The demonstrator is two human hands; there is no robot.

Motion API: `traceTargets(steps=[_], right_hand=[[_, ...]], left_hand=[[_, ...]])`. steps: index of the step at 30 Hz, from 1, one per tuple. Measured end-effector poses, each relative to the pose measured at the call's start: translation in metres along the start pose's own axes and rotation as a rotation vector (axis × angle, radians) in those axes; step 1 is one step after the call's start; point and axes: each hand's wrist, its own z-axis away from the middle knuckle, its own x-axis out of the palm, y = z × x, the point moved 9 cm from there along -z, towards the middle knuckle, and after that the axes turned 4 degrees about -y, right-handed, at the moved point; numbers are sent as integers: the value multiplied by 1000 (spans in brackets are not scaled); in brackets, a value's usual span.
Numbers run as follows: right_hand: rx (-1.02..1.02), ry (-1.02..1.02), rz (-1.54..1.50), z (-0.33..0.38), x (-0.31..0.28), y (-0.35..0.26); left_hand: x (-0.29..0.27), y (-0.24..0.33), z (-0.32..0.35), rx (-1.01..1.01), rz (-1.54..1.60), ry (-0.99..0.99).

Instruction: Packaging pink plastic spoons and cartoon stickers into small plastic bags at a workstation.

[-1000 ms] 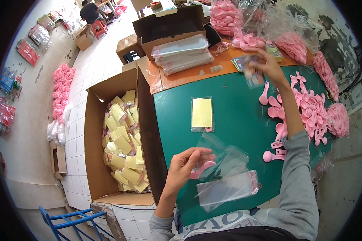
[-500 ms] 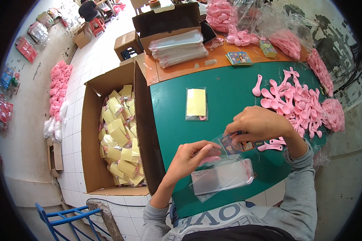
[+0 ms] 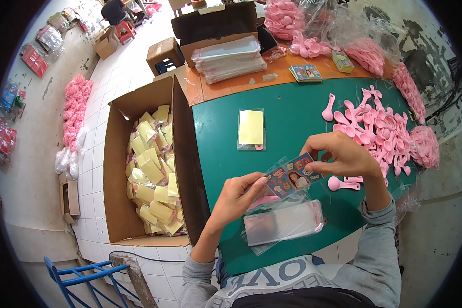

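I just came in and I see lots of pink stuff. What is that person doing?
A person holds a picture card in a clear bag between the left hand and right hand, above a green table. Pink spoons lie heaped on the right, empty bags below the hands, and a box of filled yellow packs stands to the left.

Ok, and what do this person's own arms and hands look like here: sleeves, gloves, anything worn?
Both hands are bare, with no gloves, and no rings or watch that I can make out. The left hand comes from a forearm bare up to a grey sleeve pushed back near the elbow. The right hand has the same grey long sleeve with a ribbed cuff reaching the wrist. The top carries large white letters across the chest.
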Motion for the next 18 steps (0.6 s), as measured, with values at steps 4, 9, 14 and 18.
traceTargets(steps=[4, 9, 14, 18], right_hand=[[4, 50, 28, 4, 13, -9], [94, -33, -6, 0, 35, 1], [-64, 113, 8, -1, 47, 7], [20, 40, -40, 5, 58, 13]], left_hand=[[16, 12, -3, 108, -30, -66], [23, 29, -2, 144, -89, -67], [22, 21, 4, 115, -237, 3], [12, 7, 11, 51, -416, 19]])
